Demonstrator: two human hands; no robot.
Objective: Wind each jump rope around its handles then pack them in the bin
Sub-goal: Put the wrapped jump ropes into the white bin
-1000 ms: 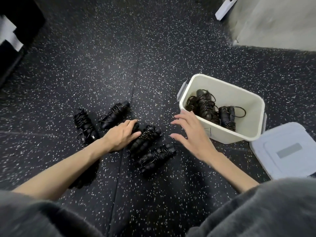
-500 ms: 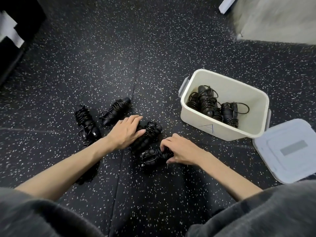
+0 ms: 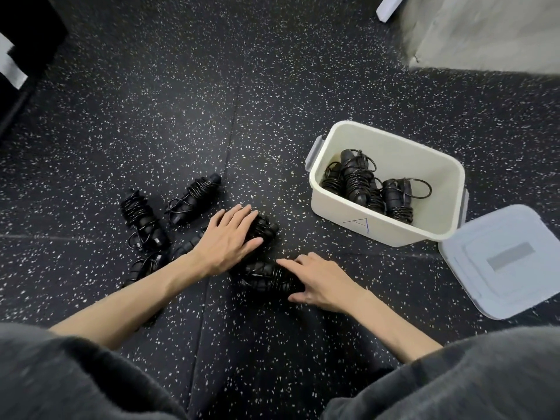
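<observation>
1. While both forearms reach forward from the grey sleeves (image 3: 454,380) at 6 o'clock, the left hand (image 3: 230,237) lies on top of a wound jump rope bundle (image 3: 263,230) near the centre of the floor (image 3: 181,101). Its fingers (image 3: 239,215) are nearly straight and slightly apart, draped over the bundle; the thumb lies along the bundle's near side.
2. The right hand (image 3: 318,280) rests on a second wound bundle (image 3: 269,275), just at 5 o'clock of the first. Its fingers (image 3: 291,263) are extended and close together across the coils, with the thumb at the bundle's near edge. A closed grasp cannot be confirmed.
3. Two further wound bundles lie at 9 o'clock of the left hand: one (image 3: 195,197) angled toward 1 o'clock and one (image 3: 142,219) pointing roughly toward 11 o'clock.
4. Another bundle (image 3: 145,265) lies partly hidden beside the left forearm.
5. The white bin (image 3: 378,228) stands open at 2 o'clock of the hands. A letter "A" (image 3: 359,224) is drawn on its near wall.
6. Several wound ropes (image 3: 366,186) lie inside the bin, against its left and near sides.
7. The pale grey lid (image 3: 506,262) lies flat on the floor, just beside the bin at 4 o'clock.
</observation>
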